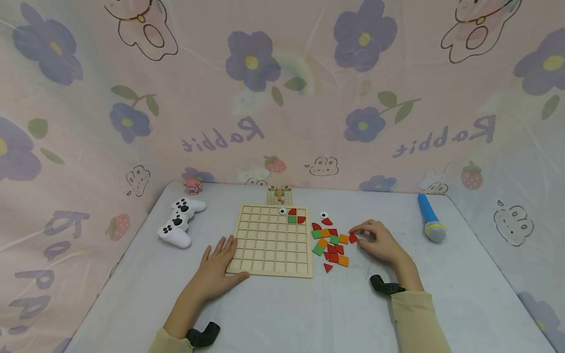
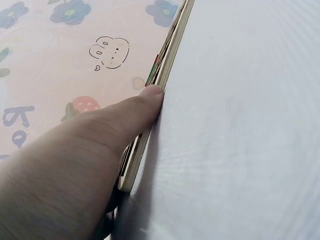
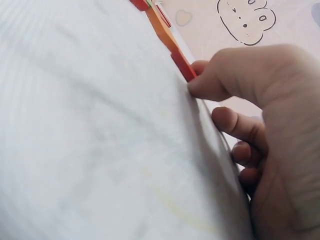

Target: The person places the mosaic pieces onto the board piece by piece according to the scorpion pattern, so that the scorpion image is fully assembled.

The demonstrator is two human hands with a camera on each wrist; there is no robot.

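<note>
A wooden grid board (image 1: 269, 250) lies on the table with its lower left corner under my left hand (image 1: 217, 269). That hand's fingers are spread along the left edge, and its thumb touches the front edge, as the left wrist view also shows. To the right of the board, my right hand (image 1: 378, 240) pinches a red quarter-round piece (image 1: 353, 238) between thumb and index finger, low at the tabletop. In the right wrist view the red piece (image 3: 183, 65) shows at the fingertips, the other fingers loosely bent. Green square (image 1: 292, 219), red rounded and white eye pieces sit in the board's upper right cells.
Loose red, green and orange pieces (image 1: 343, 261) are scattered between board and right hand, with another eye piece (image 1: 324, 214) above them. A pattern card (image 1: 279, 195) lies behind the board. A white game controller (image 1: 178, 222), small pink figure (image 1: 192, 186) and blue microphone (image 1: 430, 218) stand farther out.
</note>
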